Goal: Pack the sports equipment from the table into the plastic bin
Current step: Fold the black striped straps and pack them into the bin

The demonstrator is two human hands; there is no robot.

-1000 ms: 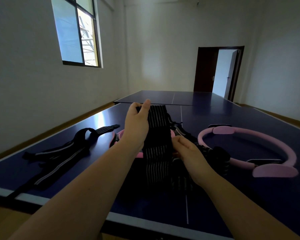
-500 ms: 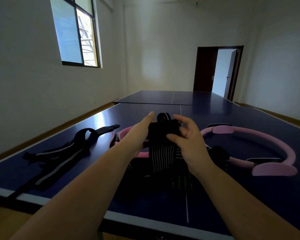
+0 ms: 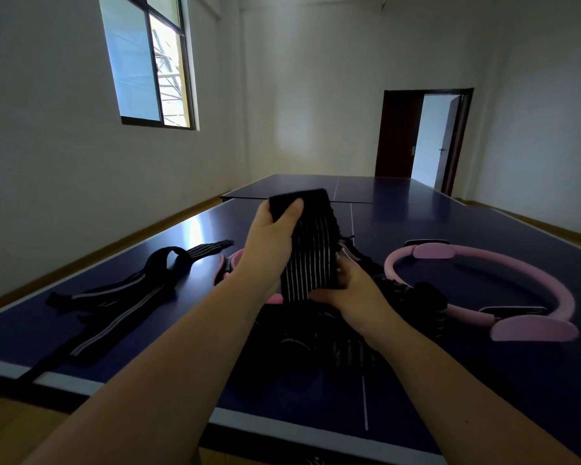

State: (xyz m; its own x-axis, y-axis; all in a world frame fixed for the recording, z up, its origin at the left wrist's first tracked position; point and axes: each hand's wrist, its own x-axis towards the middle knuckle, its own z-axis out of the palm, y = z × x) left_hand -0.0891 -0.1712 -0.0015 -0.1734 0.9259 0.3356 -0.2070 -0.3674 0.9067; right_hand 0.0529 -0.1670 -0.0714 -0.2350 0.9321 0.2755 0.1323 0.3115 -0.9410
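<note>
Above the bench centre, the left hand pinches the upper end of the striped black wrap, thumb over its edge; the right hand, at 5 o'clock from it, has its fingers curled on the lower end. Judged purpose: holding the band taut for folding. Pink ring lies at 3 o'clock, loose strap at 9 o'clock. Bin not in view.

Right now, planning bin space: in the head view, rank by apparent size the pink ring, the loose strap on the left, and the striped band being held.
1-2. Loose strap and pink ring: similar overall spread, too close to rank.
3. Striped band: clearly smallest.
</note>
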